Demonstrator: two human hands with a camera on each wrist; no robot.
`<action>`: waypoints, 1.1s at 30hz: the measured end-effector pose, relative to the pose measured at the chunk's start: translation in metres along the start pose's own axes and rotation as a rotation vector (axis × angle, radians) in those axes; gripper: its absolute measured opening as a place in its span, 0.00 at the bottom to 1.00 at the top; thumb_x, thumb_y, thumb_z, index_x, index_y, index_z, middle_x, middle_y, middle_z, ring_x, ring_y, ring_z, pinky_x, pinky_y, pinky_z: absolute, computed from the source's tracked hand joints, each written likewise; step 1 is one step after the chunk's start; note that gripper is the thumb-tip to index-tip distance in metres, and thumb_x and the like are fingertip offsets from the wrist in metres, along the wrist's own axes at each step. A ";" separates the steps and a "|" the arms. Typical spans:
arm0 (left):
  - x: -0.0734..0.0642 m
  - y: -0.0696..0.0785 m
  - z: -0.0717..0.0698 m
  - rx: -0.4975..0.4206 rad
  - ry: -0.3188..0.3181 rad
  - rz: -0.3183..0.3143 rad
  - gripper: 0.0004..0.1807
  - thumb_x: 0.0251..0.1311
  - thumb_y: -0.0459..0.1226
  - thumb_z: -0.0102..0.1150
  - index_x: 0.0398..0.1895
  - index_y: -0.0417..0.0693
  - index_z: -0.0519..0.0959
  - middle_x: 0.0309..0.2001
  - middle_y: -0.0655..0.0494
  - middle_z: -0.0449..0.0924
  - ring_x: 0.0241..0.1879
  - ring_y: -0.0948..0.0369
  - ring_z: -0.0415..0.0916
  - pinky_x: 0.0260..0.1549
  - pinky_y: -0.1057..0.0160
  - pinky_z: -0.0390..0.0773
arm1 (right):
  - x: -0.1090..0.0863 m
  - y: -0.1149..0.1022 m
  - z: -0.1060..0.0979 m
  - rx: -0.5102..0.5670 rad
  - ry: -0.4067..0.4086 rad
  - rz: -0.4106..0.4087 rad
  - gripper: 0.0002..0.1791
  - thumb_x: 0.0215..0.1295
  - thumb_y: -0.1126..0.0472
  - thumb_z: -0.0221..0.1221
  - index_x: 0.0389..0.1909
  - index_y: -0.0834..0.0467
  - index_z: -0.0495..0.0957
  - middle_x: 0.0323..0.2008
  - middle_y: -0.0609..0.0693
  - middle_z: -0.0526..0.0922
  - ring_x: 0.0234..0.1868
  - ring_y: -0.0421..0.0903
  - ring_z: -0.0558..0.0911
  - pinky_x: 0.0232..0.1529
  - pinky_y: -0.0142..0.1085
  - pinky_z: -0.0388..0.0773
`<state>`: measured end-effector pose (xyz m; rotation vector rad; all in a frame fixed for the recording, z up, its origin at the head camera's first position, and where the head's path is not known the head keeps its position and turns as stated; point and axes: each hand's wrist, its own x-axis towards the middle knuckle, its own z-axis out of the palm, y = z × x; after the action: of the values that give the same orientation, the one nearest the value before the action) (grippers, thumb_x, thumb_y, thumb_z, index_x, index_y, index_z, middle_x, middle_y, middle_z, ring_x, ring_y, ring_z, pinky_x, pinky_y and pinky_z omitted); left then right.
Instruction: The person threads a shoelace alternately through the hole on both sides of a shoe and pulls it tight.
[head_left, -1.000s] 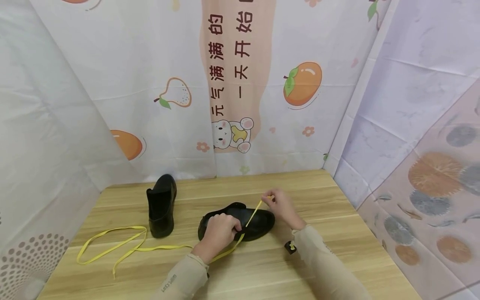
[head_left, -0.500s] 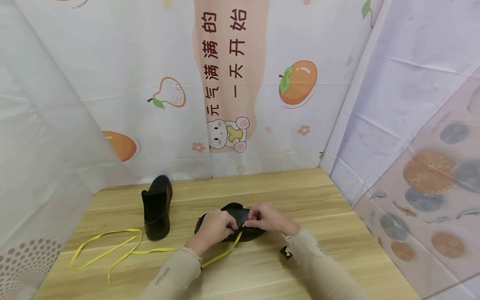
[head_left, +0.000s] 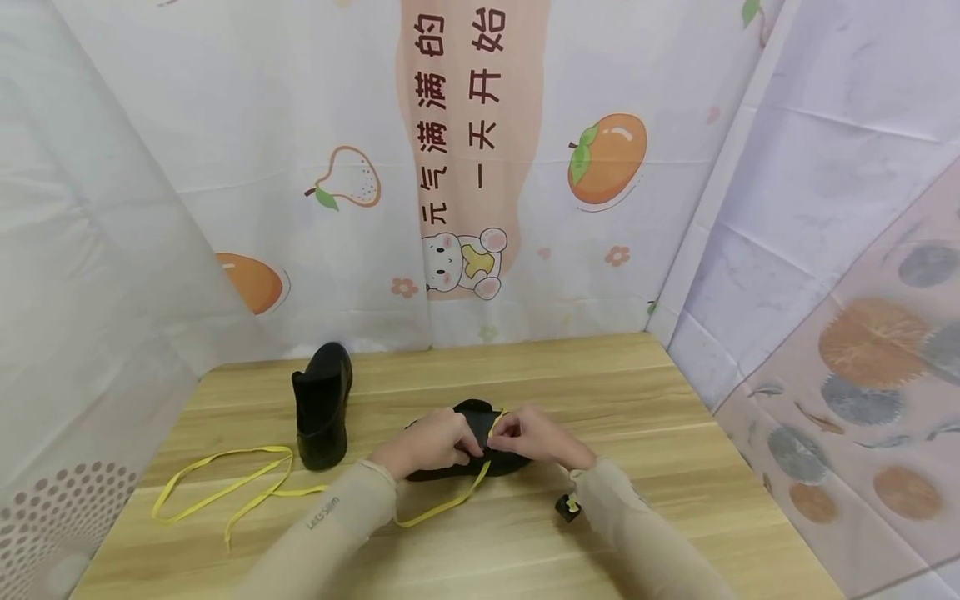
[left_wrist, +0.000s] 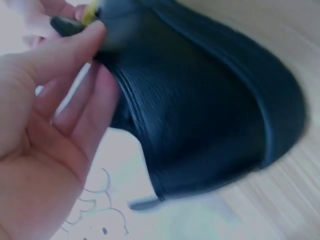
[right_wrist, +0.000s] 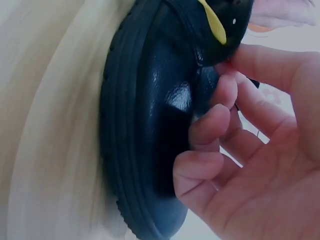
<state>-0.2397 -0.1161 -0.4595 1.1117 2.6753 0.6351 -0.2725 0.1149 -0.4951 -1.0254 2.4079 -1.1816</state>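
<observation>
A black leather shoe (head_left: 450, 473) lies on its sole in front of me, toe to the right. My left hand (head_left: 431, 442) pinches the edge of its eyelet flap between thumb and index finger. Close beside it, my right hand (head_left: 543, 437) pinches a yellow shoelace (head_left: 496, 422) at the flap; the lace's tip is hidden behind the fingers. In the right wrist view the thumb and index finger meet at the flap's edge, just under a strand of lace (right_wrist: 215, 24) that enters an eyelet. A second strand hangs from the shoe's near side to the table.
Another black shoe (head_left: 322, 408), without a lace, stands at the back left. A loose yellow lace loop (head_left: 258, 450) lies on the left of the wooden table (head_left: 637, 375). A small black item with yellow (head_left: 567, 507) shows beside the right sleeve. Printed curtains enclose the table.
My right hand has come down and left from the stretched-up lace to the flap, beside the left hand. A bend of lace now shows above the right fingers. The left hand keeps its grip.
</observation>
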 end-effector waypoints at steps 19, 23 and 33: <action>-0.004 -0.002 -0.011 -0.076 -0.105 -0.024 0.18 0.57 0.21 0.66 0.44 0.49 0.90 0.41 0.63 0.88 0.43 0.68 0.83 0.41 0.70 0.79 | -0.003 -0.009 -0.013 0.620 0.306 0.200 0.14 0.77 0.58 0.56 0.47 0.67 0.74 0.42 0.62 0.86 0.40 0.50 0.86 0.46 0.46 0.83; -0.004 0.000 -0.009 -0.036 -0.082 -0.013 0.19 0.56 0.20 0.66 0.43 0.49 0.91 0.40 0.64 0.89 0.42 0.68 0.83 0.40 0.70 0.79 | -0.003 -0.012 -0.016 0.664 0.361 0.200 0.13 0.78 0.58 0.55 0.48 0.66 0.74 0.35 0.52 0.84 0.37 0.50 0.87 0.43 0.43 0.84; -0.005 -0.002 -0.014 -0.046 -0.087 0.016 0.21 0.55 0.17 0.61 0.47 0.43 0.89 0.43 0.56 0.88 0.43 0.64 0.84 0.41 0.68 0.80 | -0.006 -0.006 -0.025 0.748 0.337 0.095 0.10 0.77 0.61 0.56 0.52 0.62 0.72 0.37 0.51 0.82 0.39 0.53 0.87 0.46 0.46 0.83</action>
<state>-0.2418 -0.1257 -0.4478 1.1236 2.5679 0.6327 -0.2775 0.1312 -0.4754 -0.4922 1.8867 -2.1074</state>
